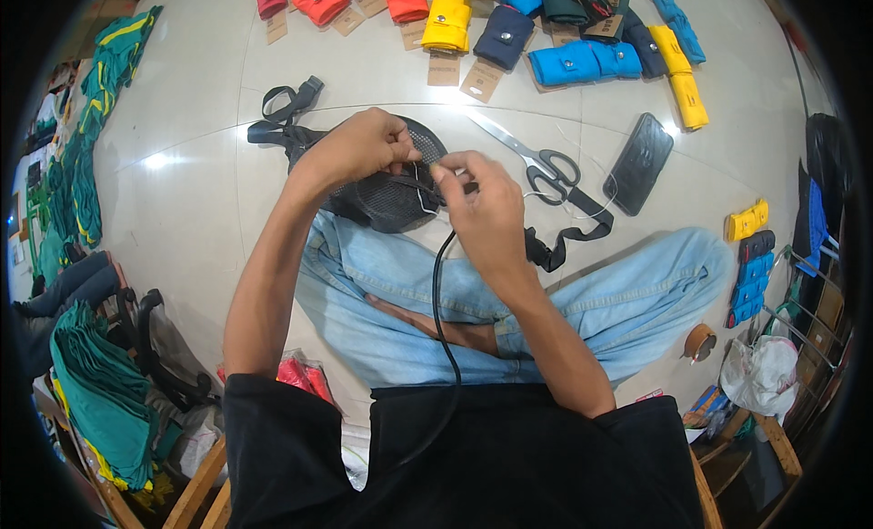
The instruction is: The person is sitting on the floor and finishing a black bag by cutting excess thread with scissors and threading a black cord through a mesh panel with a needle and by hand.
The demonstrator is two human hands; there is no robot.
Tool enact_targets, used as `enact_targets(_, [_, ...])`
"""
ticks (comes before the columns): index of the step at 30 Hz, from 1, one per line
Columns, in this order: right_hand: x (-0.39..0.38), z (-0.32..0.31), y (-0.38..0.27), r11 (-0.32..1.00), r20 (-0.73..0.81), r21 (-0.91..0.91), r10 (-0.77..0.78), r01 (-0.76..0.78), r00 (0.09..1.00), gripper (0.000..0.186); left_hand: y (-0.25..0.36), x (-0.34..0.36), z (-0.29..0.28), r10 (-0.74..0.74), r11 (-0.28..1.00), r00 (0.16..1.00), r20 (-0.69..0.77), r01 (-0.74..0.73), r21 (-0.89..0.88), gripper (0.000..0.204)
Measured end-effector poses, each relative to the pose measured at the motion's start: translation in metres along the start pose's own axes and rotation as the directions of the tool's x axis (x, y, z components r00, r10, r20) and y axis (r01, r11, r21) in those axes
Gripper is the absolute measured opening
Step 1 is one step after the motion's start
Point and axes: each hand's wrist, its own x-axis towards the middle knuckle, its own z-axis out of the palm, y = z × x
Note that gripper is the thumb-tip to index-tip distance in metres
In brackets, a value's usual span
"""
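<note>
A black mesh bag with dark straps and buckles lies over my crossed legs and the floor. My left hand is closed in a pinch at its upper middle, near a thin white cord. My right hand is closed just beside it, thumb and forefinger pinching at the bag's dark edge or strap; the exact piece is hard to make out. A thin black cord hangs from there down across my lap. Large scissors with black handles lie to the right, beside a loose white cord and a dark strap.
Rolled colourful pouches with card tags spread along the back. A phone lies right of the scissors; more pouches and a tape roll are farther right. Green cloth piles and another person's legs are at left.
</note>
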Motion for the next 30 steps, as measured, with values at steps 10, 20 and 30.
enact_targets(10, [0.006,0.027,0.021,0.795,0.207,0.51,0.259,-0.33,0.943,0.023,0.004,-0.012,0.011,0.136,0.979,0.977,-0.165,-0.159,-0.129,0.019])
enact_targets(20, [0.013,0.016,0.006,0.637,0.308,0.516,0.485,-0.572,0.819,0.019,-0.017,0.015,0.018,0.689,0.686,0.675,-0.266,-0.488,0.54,0.016])
enact_targets(30, [0.015,0.016,0.015,0.505,0.408,0.579,0.5,-0.64,0.764,0.024,0.001,0.036,0.01,0.602,0.711,0.785,-0.147,-0.444,0.545,0.018])
